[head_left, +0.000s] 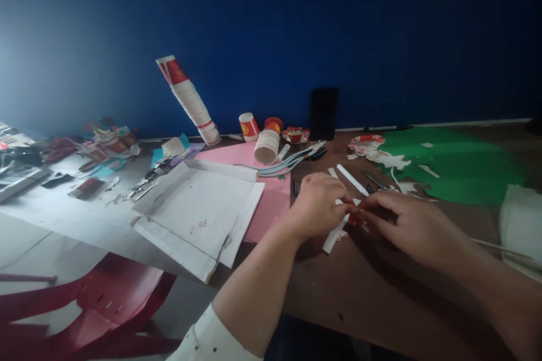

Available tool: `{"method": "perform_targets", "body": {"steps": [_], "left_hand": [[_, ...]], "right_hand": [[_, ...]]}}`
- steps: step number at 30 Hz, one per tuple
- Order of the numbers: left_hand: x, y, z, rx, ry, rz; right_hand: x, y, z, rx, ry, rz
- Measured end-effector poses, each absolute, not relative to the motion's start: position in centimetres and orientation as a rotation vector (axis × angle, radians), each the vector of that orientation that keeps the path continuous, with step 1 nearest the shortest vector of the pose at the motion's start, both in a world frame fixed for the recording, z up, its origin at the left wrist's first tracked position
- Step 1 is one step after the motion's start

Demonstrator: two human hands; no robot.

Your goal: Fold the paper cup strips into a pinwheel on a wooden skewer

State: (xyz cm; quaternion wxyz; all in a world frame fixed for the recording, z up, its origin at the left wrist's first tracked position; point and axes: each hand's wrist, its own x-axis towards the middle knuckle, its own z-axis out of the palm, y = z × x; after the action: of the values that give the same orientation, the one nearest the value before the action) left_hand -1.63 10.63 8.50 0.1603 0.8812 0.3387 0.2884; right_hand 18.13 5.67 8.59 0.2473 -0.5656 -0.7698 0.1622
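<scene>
Over the brown table, my left hand [318, 203] and my right hand [409, 224] meet, fingertips almost touching. Between them they pinch a small red and white paper piece [354, 218], partly hidden by the fingers. Below it lies a white paper strip [333, 238]; whether it is joined to the piece I cannot tell. Just beyond my hands lie a white stick-like tube [352, 179] and dark-handled scissors [376, 181], partly covered. Cut cup scraps [372, 146] with red and white edges rest farther back.
To the left is an open white box lid [190, 203] on pink paper [271, 208]. Behind stand a leaning tall stack of paper cups [192, 104], grey cables [279, 168] and a black phone-like slab [324, 113]. Green paper [457, 169] lies right; a red chair [101, 304] is lower left.
</scene>
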Motion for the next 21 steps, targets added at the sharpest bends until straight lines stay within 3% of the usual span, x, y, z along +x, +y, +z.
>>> {"method": "perform_targets", "body": {"steps": [7, 21], "left_hand": [[-1.72, 10.64, 8.62, 2.541, 0.940, 0.827], [-1.77, 11.24, 8.17, 2.385, 0.883, 0.779]], "right_hand": [[18.30, 5.70, 7.82, -1.528, -2.156, 0.336], [18.74, 5.73, 8.39, -1.516, -2.116, 0.421]]}}
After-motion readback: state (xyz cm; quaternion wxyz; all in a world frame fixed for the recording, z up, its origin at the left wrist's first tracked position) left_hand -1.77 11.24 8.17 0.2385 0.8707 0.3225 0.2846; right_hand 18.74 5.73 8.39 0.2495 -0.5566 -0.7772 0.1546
